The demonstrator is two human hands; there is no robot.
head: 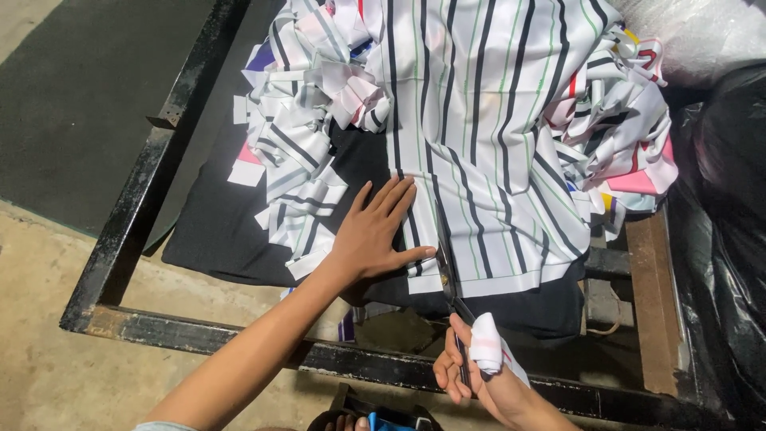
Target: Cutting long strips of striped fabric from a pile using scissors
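A white fabric (487, 136) with black, green and grey stripes lies spread over a black cloth. My left hand (375, 231) presses flat on its near left part, fingers apart. My right hand (471, 367), with a white bandage around the thumb, grips scissors (448, 279) whose blades sit at the near edge of the striped fabric, just right of my left thumb.
Piles of striped fabric scraps (307, 152) lie left and right (622, 136) of the sheet. A black metal frame (152, 183) borders the work surface on the left and front. A black plastic bag (726, 223) stands at the right. Below is concrete floor (48, 367).
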